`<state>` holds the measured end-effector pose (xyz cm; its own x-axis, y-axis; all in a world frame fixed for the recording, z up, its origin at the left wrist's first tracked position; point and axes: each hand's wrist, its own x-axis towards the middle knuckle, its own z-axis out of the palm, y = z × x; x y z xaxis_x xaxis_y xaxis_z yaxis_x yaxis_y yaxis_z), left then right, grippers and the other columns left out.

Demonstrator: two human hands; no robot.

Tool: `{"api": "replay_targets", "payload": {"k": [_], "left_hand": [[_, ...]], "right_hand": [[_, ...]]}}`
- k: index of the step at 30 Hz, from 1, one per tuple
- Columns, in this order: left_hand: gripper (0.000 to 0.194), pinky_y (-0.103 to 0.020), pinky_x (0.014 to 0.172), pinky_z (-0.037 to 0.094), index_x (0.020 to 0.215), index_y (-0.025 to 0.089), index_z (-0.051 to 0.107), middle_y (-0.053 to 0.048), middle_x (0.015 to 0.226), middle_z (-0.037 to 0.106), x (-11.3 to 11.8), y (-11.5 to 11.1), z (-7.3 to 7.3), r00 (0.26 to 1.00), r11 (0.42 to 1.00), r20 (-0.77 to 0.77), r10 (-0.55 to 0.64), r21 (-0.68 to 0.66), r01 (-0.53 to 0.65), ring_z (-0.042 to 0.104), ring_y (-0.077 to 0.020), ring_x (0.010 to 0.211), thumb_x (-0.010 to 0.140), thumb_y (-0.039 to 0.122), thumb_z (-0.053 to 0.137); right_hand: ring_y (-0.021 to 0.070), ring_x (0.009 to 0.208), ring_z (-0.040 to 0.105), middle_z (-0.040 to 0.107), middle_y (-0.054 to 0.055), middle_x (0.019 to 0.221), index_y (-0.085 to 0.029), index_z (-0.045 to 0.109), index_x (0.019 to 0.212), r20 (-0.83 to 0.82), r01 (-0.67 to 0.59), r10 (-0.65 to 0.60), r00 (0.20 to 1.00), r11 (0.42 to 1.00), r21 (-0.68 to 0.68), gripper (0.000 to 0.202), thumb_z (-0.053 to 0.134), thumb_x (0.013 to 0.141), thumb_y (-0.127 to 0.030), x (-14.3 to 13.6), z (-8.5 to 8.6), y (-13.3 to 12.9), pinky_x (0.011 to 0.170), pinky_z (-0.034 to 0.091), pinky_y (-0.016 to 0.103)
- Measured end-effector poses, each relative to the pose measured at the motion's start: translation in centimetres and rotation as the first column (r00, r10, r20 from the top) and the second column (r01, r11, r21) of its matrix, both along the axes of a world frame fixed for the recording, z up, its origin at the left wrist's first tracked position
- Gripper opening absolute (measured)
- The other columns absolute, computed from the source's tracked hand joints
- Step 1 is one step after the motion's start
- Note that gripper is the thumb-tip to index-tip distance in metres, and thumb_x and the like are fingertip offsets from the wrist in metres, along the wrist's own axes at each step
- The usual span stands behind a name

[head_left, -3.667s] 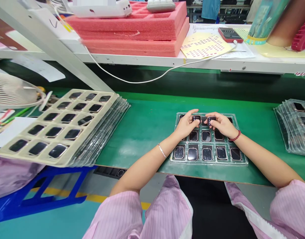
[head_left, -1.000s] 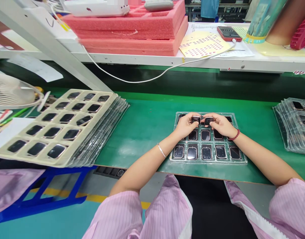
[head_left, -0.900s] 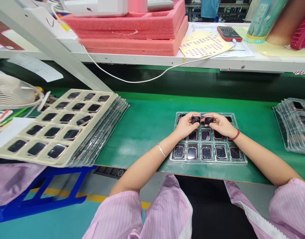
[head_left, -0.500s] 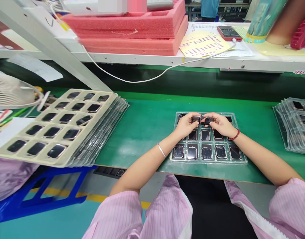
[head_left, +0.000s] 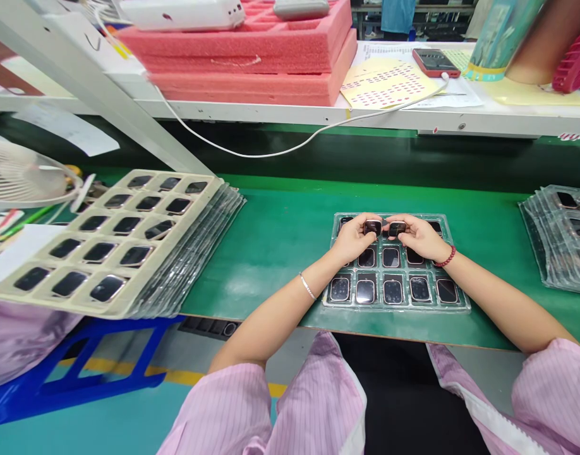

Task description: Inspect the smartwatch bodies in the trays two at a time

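Note:
My left hand (head_left: 359, 237) pinches a smartwatch case (head_left: 373, 227) with a dark screen and a pale metallic rim. In my right hand (head_left: 419, 235) is a second smartwatch case (head_left: 397, 229), gripped between thumb and fingers. Both are held close side by side over the back row of a clear plastic tray (head_left: 464, 302). Dark square watch cases lie in the tray's pockets, among them a front-row case (head_left: 393, 292). My hands and forearms cover part of the back and middle rows.
At left a cream tray (head_left: 124, 253) of watch cases tops a stack of clear trays (head_left: 186, 259). More clear trays (head_left: 550, 253) stand at the right edge. A white cable (head_left: 290, 151) hangs from the shelf (head_left: 271, 112), which holds pink foam blocks (head_left: 242, 88). A fan (head_left: 24, 170) stands far left.
Both hands stay in place over the tray. The two watch cases have tilted slightly, shifting the reflections on their screens.

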<state>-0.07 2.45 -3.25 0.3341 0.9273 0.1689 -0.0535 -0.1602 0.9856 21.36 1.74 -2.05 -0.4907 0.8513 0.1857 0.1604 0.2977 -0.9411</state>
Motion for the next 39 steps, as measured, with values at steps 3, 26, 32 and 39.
{"api": "replay_targets", "payload": {"k": [3,26,32,39], "left_hand": [[0.045,-0.024,0.076,0.056,0.107,0.016,0.064,-0.007,0.111,0.067,0.02,0.16,-0.36,1.000,1.000,0.012,-0.007,0.003,0.007,0.064,-0.0153,0.092,0.064,0.003,0.057],[0.054,-0.025,0.078,0.056,0.110,0.017,0.064,-0.008,0.119,0.066,-0.01,0.23,-0.51,1.000,1.000,0.011,-0.014,-0.014,0.014,0.067,-0.0149,0.092,0.061,0.001,0.050],[0.043,-0.027,0.079,0.056,0.113,0.016,0.063,-0.009,0.109,0.069,-0.03,-0.08,-0.02,0.998,1.000,-0.058,0.011,0.006,-0.010,0.067,-0.0187,0.097,0.071,0.010,0.064],[0.040,-0.028,0.081,0.055,0.114,0.014,0.061,-0.010,0.110,0.069,-0.11,-0.16,-0.05,0.997,1.000,-0.074,0.005,0.020,-0.004,0.067,-0.0186,0.096,0.075,0.013,0.063]], "right_hand": [[0.0233,0.105,0.071,0.070,0.010,0.122,-0.019,0.058,0.124,-0.025,0.010,-0.011,1.000,1.000,-0.025,0.046,0.053,0.078,-0.011,0.01,-0.02,-0.02,0.094,0.059,0.042],[0.0241,0.101,0.071,0.068,0.009,0.123,-0.020,0.059,0.123,0.008,0.037,-0.037,0.999,0.999,-0.024,0.058,0.046,0.068,-0.006,-0.01,0.02,0.01,0.083,0.061,0.040],[0.0234,0.104,0.069,0.070,0.010,0.117,-0.019,0.059,0.119,-0.020,0.050,-0.050,0.999,0.999,0.008,0.039,0.055,0.081,-0.014,-0.20,0.26,-0.25,0.088,0.059,0.041],[0.0218,0.097,0.070,0.071,0.010,0.113,-0.018,0.059,0.118,-0.008,0.031,-0.031,0.999,0.999,-0.007,0.036,0.054,0.083,-0.015,-0.17,0.43,-0.24,0.077,0.062,0.036]]}}
